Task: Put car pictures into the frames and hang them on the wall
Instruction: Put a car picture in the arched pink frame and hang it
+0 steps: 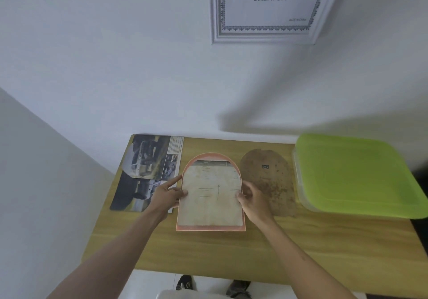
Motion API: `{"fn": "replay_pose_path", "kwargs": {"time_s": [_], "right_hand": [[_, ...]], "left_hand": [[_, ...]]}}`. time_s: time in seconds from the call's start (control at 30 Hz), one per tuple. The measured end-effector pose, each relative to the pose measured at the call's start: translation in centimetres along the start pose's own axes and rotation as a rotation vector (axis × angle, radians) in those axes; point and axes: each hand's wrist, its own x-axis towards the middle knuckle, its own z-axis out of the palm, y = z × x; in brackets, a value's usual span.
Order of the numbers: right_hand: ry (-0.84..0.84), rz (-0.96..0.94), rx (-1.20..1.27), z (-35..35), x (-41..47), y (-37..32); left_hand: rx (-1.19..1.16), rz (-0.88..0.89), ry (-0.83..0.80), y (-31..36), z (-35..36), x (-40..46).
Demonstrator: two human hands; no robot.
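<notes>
Wooden table [254, 247] against a white wall [115, 55].

Far left of table: magazine page [148, 171] lying flat, showing 2 car pictures, 1 above the other, plus a text column with small photos at its right edge. A curved cut is visible at its upper left.

Centre: arched frame [209, 228] with orange rim, lying flat on the table. In it sits an arch-cut sheet [212, 197], pale reverse side up with faint print; the sheet fills the opening almost to the rim.

Left hand [168, 194]: at the frame's left edge, index finger straight along the rim, thumb pressing on the sheet's left margin, remaining fingers loosely bent. It overlaps the right edge of the magazine page.

Right hand [253, 197]: at the frame's right edge, fingers curled, thumb tip on the sheet's right margin; whether it pinches the sheet cannot be told.

Just right of the frame: brown arched backing board [266, 183], flat, with a small dark hanger fitting near its top. The right hand covers part of its left edge.

Far right: clear plastic box with green lid [356, 173], lid on; contents hidden.

On the wall above: 1 white frame [217, 34] hanging, holding a printed insert marked "21x29.7CM".

Bottom edge: 2 shoes [185, 282] on the floor.
</notes>
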Motion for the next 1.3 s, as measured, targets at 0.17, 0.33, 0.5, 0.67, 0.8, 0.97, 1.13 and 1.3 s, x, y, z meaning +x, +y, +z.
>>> {"fn": "replay_pose_path", "kwargs": {"time_s": [0.17, 0.33, 0.5, 0.67, 0.8, 0.97, 1.13, 1.3], "right_hand": [[-0.016, -0.036, -0.275, 1.4, -0.1, -0.1], [-0.056, 0.103, -0.417, 2.8, 0.5, -1.3], [-0.061, 0.125, -0.358, 4.5, 0.3, -2.0], [0.01, 0.165, -0.4, 6.4, 0.2, -2.6], [0.058, 0.211, -0.599, 7.1, 0.1, -2.9], [0.071, 0.227, -0.674, 8.4, -0.4, -2.7], [0.107, 0.198, -0.753, 9.6, -1.4, -2.5], [0.075, 0.21, -0.732, 10.2, -2.0, -2.8]], "left_hand": [[-0.055, 0.009, -0.023, -0.9, -0.8, -0.3], [-0.034, 0.049, -0.034, -2.0, -1.3, -0.4], [0.354, 0.182, 0.046, -2.2, -1.6, -0.1], [0.68, 0.283, 0.106, -2.0, -1.5, 0.0], [0.765, 0.28, 0.115, -3.2, -1.8, 0.7], [0.936, 0.332, 0.155, -4.5, -1.5, 0.3], [1.229, 0.395, 0.181, -5.5, -1.4, 0.2], [1.304, 0.4, 0.152, -6.2, -1.8, 0.9]]}}
